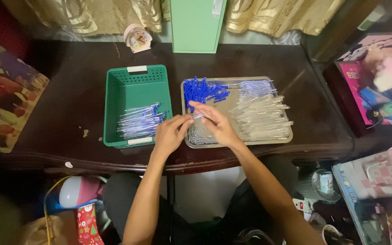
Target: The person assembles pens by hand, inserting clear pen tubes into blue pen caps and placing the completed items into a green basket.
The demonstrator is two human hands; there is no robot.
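Dark wooden table (69, 90) (gold curtains (273, 16) behind)

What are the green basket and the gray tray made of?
The green basket looks like plastic: even matte colour, with rows of small moulded holes along its rim. The tray looks like metal, probably steel: gray, thin-rimmed, with a dull shine. The table under both seems to be dark polished wood.

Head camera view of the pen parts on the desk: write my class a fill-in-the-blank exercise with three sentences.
1. The finished pens lie in a ____ plastic basket.
2. The loose caps piled on the metal tray are ____ in colour.
3. The left hand and right hand meet over the tray's ____ edge.

Missing words: green; blue; left
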